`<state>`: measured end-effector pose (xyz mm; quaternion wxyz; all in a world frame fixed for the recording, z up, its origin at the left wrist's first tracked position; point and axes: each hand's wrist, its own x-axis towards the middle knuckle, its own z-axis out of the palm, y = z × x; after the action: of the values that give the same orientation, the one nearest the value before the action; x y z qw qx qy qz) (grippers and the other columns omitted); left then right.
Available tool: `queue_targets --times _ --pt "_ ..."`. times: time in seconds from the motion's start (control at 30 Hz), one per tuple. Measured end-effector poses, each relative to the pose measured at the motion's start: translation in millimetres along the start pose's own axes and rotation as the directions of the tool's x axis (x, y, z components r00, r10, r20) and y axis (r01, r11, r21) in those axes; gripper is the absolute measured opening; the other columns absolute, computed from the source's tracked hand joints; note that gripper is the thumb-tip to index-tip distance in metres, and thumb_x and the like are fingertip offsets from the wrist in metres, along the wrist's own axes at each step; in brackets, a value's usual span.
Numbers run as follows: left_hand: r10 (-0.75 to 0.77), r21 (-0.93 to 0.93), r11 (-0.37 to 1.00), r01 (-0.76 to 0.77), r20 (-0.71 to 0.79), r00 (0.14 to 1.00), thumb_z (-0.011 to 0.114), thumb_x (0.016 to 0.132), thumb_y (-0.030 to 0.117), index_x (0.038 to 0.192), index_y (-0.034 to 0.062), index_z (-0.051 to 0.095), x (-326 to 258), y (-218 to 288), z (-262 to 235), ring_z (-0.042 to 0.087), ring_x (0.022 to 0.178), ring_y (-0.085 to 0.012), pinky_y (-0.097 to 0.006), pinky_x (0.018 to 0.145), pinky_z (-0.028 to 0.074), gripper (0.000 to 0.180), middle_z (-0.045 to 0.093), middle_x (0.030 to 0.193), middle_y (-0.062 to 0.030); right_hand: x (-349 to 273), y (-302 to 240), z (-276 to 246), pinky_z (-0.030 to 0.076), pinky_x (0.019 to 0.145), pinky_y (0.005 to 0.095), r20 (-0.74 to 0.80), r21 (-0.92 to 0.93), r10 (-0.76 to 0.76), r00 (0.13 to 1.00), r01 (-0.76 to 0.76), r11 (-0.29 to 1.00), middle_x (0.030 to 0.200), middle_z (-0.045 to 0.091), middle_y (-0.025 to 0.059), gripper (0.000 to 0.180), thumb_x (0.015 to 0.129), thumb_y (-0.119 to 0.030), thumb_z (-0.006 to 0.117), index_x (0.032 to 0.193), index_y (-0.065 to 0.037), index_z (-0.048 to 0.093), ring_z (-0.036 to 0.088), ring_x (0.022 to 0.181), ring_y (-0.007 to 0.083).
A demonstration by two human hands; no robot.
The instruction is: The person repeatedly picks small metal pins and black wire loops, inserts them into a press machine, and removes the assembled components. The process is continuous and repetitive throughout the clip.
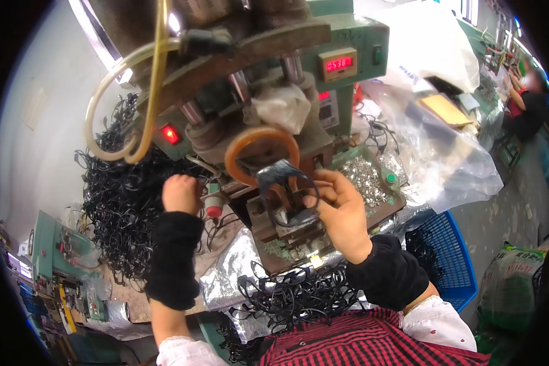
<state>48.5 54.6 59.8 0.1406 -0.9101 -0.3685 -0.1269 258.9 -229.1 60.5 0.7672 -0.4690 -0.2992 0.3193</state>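
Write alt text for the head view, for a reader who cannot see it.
A person's right hand holds a thin black loop at a green press machine, while the left hand rests by a red button. Black loops are piled at left, and a blue basket stands at right.

Single view, head camera, fisheye, worn by person. Looks down and forward at press machine on worktop, very near. Both forearms enter from lower edge; left hand and right hand close under lens. Straight edges bend near rim; corners black. Floor at right.
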Motion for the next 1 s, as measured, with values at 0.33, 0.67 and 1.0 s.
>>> queue_targets --times 0.33,0.67,1.0 --pt "-0.621 -0.990 0.011 0.143 0.105 0.777 0.057 0.097 0.019 0.101 0.0031 0.059 -66.4 15.7 -5.5 0.054 0.061 -0.0120 -0.023 0.056 0.045 0.016 0.059 0.079 -0.0018 -25.5 -29.9 16.1 0.046 0.096 0.0299 0.161 -0.102 -0.040 0.986 0.056 0.993 0.121 0.062 0.0134 0.049 0.087 -0.002 0.064 0.132 0.004 0.048 0.061 0.108 0.0175" --pt "-0.311 -0.984 -0.012 -0.176 -0.164 0.936 0.071 0.083 -0.006 0.099 -0.0038 0.059 -99.0 195.5 -135.0 0.068 0.084 -0.0167 -0.027 0.074 0.055 0.020 0.069 0.092 -0.0135 20.5 31.8 -111.4 0.046 0.088 0.0470 0.168 -0.975 -0.455 0.875 0.214 0.052 0.107 0.063 0.0162 0.014 0.076 -0.011 0.071 0.087 -0.005 0.065 0.051 0.121 0.0384" --pt "-0.277 -0.996 0.019 -0.085 -0.087 0.957 0.071 0.085 -0.002 0.097 -0.0027 0.063 -84.2 202.8 -137.7 0.064 0.080 -0.0103 -0.024 0.073 0.051 0.015 0.070 0.091 -0.0080 47.1 32.0 -95.2 0.049 0.070 0.0422 0.147 -0.904 -0.552 0.821 0.339 0.262 0.079 0.066 0.0092 0.006 0.078 -0.013 0.069 0.082 -0.008 0.068 0.062 0.079 0.0314"
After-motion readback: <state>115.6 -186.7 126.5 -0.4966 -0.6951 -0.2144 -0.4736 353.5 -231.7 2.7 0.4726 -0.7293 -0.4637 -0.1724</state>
